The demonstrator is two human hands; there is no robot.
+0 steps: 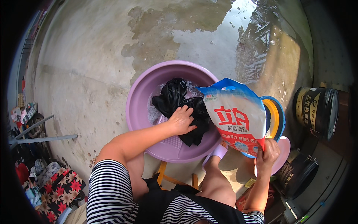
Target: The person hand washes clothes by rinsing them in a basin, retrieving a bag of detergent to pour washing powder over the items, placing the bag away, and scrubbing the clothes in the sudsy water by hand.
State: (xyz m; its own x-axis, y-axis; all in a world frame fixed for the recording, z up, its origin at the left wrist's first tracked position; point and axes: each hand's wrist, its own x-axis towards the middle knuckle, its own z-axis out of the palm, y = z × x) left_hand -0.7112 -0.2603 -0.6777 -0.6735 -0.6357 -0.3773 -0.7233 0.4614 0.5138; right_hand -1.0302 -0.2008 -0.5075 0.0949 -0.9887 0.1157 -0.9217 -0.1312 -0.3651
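Observation:
A large purple plastic basin [137, 92] stands on the floor with sudsy water and a wet black garment [173, 91] in it. My left hand [181, 121] rests on the garment with its fingers apart, above a ridged washboard [172, 141] that shows in the basin. With my right hand [268, 154] I grip the lower corner of a laundry detergent bag [235, 112], white with blue and red ends. The bag is tilted over the basin's right rim, its blue end away from me. Its opening cannot be made out.
Right of the basin stand blue and yellow basins [282, 120], a pink plastic one [284, 151] and black lidded buckets [316, 109]. A wooden stool [194, 180] is beneath me. Metal bars [47, 138] and flowered fabric [63, 190] lie left. The concrete floor [156, 25] is partly wet.

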